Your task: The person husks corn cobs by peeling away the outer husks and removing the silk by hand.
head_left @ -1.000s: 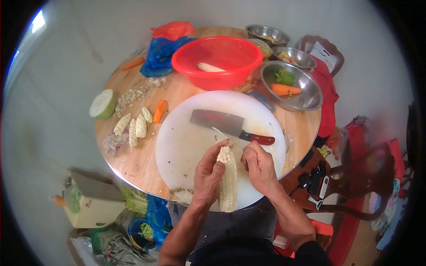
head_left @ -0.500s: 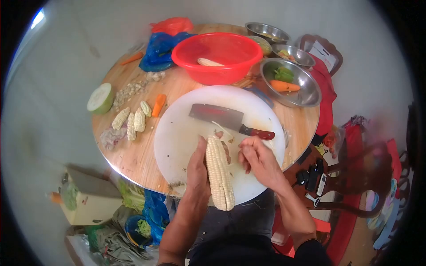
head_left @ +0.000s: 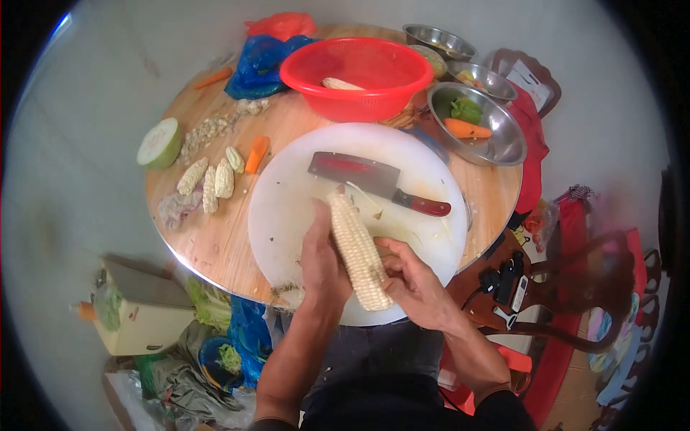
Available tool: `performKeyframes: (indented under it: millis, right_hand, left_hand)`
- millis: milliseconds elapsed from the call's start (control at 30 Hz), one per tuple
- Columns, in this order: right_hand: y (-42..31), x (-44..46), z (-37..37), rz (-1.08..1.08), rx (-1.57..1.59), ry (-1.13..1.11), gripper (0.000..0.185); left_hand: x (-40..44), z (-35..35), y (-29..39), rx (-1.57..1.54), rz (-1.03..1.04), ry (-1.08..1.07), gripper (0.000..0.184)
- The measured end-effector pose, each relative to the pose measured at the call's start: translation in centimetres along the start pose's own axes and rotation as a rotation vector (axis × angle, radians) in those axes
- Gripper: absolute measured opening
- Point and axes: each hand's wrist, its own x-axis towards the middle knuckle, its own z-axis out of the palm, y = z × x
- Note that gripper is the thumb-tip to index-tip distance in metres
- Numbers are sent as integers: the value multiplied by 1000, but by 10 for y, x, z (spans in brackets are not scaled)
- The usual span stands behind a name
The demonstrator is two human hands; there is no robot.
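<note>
A husked pale corn cob [head_left: 357, 251] is held tilted above the near part of a round white cutting board [head_left: 287, 194]. My left hand [head_left: 321, 255] grips it along its left side, most of the fingers hidden behind the cob. With bent fingers, my right hand [head_left: 415, 281] touches the lower right side of the cob. A cleaver [head_left: 356, 172] with a red handle lies flat on the board beyond the hands, its handle to the right. Thin corn scraps [head_left: 365, 191] lie beside the blade.
A red basin [head_left: 356, 104] holding a corn cob stands behind the board. At the right, a steel bowl [head_left: 509, 136] holds a carrot and green pepper. Several small cobs [head_left: 223, 178], a carrot piece [head_left: 256, 154] and a cut gourd [head_left: 160, 144] lie at the left.
The cob's lower end has swung to the right. My right hand has moved down from beside the cob and now touches it. The view has shifted slightly, so the table appears higher.
</note>
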Motion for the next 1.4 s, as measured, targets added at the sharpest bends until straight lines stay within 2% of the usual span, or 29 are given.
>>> performKeyframes:
  millis: [67, 100, 133, 167, 200, 233, 300, 333, 400, 433, 500, 633, 700, 733, 800, 933, 1033, 1133, 1200, 1233, 1300, 1400]
  right_hand:
    - [-9, 3, 1, 48, -2, -127, 44]
    - [-9, 4, -4, 47, -6, -126, 44]
    - [-10, 3, -12, 155, 139, -144, 45]
    - [-10, 3, -18, 266, 283, -161, 46]
    - [-10, 4, -21, 267, 278, -159, 46]
    - [-9, 4, -24, 220, 319, -140, 48]
    - [-12, 7, -27, 171, 327, -74, 52]
    - [-11, 8, -29, 171, 325, -70, 52]
    - [-7, 12, -32, 171, 332, -67, 54]
    - [-5, 13, -32, 171, 333, -70, 54]
    - [-2, 13, -31, 167, 271, -69, 59]
    - [-11, 14, -31, 132, 208, -68, 68]
    - [-1, 15, -38, 210, 356, -95, 81]
    - [-2, 16, -39, 209, 355, -95, 81]
    - [-5, 17, -43, 286, 559, -129, 89]
    - [-2, 18, -49, 271, 634, -207, 85]
    - [-5, 20, -39, 290, 562, -154, 96]
    - [-2, 19, -28, 311, 549, -89, 95]
    - [11, 20, -23, 246, 504, 16, 90]
    - [12, 20, -26, 247, 505, 19, 90]
    - [14, 17, -34, 233, 444, -49, 76]
    - [16, 16, -41, 273, 558, -163, 82]
  left_hand:
    - [-2, 7, -4, -3, 21, 12, 52]
    - [-2, 9, -5, -7, 44, 23, 48]
    - [2, 4, -7, -12, 44, 21, 48]
    - [8, -8, -10, 144, 130, -18, 42]
    - [11, -16, -10, 301, 215, -58, 38]
    - [10, -23, -1, 297, 213, -61, 38]
    - [6, -32, 17, 810, 64, -137, 36]
    - [2, -29, 17, 809, 62, -140, 36]
    - [-6, -21, 19, 1162, 72, -277, 34]
    - [-8, -18, 17, 1162, 73, -273, 34]
    - [-12, -13, 11, 1381, 311, -456, 30]
    - [-14, -7, 14, 1322, 226, -550, 31]
    - [-18, -2, 16, 1252, 206, -668, 35]
    - [-19, -5, 18, 1252, 207, -669, 35]
    - [-22, -15, 27, 1250, 104, -864, 35]
    - [-16, -31, 27, 1262, 126, -709, 30]
    - [-19, -24, 21, 1283, 237, -622, 26]
    - [-28, -9, 17, 1218, 183, -602, 36]
    - [-31, -2, 17, 1487, 249, -578, 48]
    - [-33, 0, 18, 1487, 247, -581, 48]
    - [-39, 2, 20, 1699, 437, -498, 56]
    - [-40, -4, 14, 1684, 527, -552, 54]
